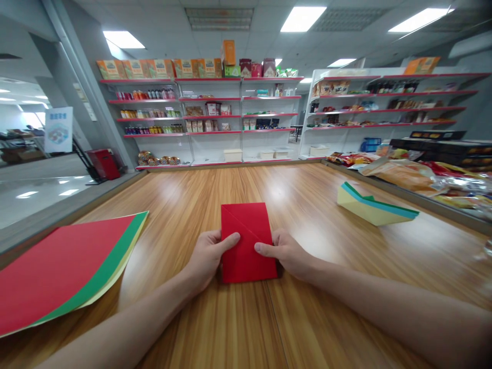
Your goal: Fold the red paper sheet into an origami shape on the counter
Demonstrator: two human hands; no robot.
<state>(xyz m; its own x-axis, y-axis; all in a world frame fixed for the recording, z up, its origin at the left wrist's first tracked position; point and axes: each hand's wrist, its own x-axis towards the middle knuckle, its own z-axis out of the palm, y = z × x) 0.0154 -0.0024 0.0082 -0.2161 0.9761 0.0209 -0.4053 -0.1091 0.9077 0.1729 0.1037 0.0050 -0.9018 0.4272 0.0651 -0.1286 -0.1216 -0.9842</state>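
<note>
A folded sheet of red paper (246, 261) is held upright, tilted toward me, over the middle of the wooden table. A diagonal crease runs across its upper part. My left hand (211, 251) grips its left edge, thumb on the front and fingers behind. On the right edge my right hand (286, 251) pinches it the same way, its thumb a little lower. The fingers behind the paper are mostly hidden. Off to the right stands a folded paper boat (372, 207) in pale yellow with blue and green edges.
Sheets of coloured paper (77, 261), red on top with green and yellow below, lie at the left. Packaged snacks (403, 174) and dark boxes (434, 148) line the right side. Stocked shelves (211, 130) stand beyond the wooden table (184, 197).
</note>
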